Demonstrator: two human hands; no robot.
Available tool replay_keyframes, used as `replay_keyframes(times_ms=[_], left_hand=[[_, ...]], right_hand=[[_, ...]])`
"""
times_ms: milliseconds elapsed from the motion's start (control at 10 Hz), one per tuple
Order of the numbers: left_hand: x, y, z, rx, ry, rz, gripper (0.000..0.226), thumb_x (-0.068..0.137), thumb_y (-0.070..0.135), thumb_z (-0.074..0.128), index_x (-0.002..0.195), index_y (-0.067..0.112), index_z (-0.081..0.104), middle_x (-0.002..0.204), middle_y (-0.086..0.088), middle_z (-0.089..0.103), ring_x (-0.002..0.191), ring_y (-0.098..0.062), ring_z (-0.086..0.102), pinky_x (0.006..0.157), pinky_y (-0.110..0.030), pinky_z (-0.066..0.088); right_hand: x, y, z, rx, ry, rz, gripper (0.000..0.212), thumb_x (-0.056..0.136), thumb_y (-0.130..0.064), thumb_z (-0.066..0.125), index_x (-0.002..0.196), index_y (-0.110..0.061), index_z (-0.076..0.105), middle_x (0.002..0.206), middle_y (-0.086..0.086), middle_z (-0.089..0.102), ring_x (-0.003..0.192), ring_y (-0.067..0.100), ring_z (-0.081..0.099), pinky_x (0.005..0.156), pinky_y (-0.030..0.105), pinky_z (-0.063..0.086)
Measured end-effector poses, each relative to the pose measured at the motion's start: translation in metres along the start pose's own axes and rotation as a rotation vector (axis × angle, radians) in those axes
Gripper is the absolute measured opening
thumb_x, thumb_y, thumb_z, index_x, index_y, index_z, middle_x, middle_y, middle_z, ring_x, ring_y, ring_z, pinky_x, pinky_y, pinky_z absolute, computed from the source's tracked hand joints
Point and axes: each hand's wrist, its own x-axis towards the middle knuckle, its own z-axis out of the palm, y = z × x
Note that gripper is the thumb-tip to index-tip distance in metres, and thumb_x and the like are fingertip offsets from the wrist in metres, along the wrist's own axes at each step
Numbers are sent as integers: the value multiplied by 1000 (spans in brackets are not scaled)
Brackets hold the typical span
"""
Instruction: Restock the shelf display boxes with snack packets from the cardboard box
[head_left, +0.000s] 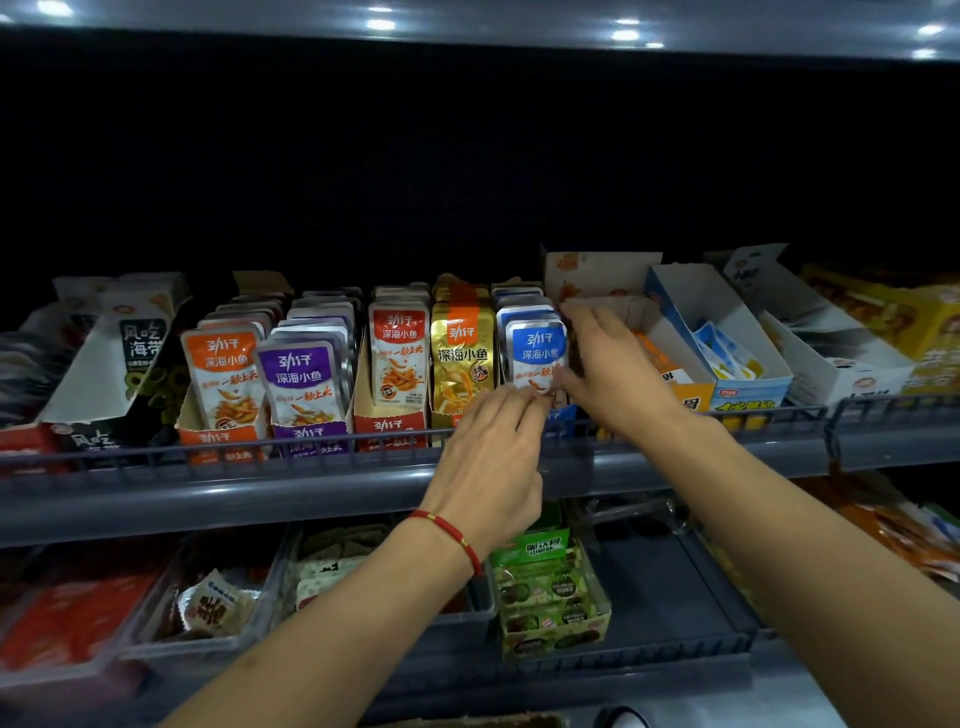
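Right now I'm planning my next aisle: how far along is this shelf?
Done: orange, purple, red and gold rows look full. In hand: both hands, left and right, at the front blue packet. Left: the light-blue box looks nearly empty.

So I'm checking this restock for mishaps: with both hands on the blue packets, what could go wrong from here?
1. The front blue packet, pinched low by the left hand, may tip forward over the shelf rail.
2. The right hand presses against the orange display box beside it and may shove it sideways.
3. The tightly packed row could crease packets.
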Motion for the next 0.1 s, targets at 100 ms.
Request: replay_keyframes(times_ms=[100], left_hand=[[-14, -4, -14, -33, 41, -53, 63, 79, 6, 63, 140, 8, 51, 140, -9, 54, 135, -27, 44, 119, -42, 33]], right_hand=[[-16, -6, -7, 29, 114, -29, 48, 94, -14, 65, 140, -14, 49, 133, 7, 52, 119, 17, 52, 90, 20, 40]])
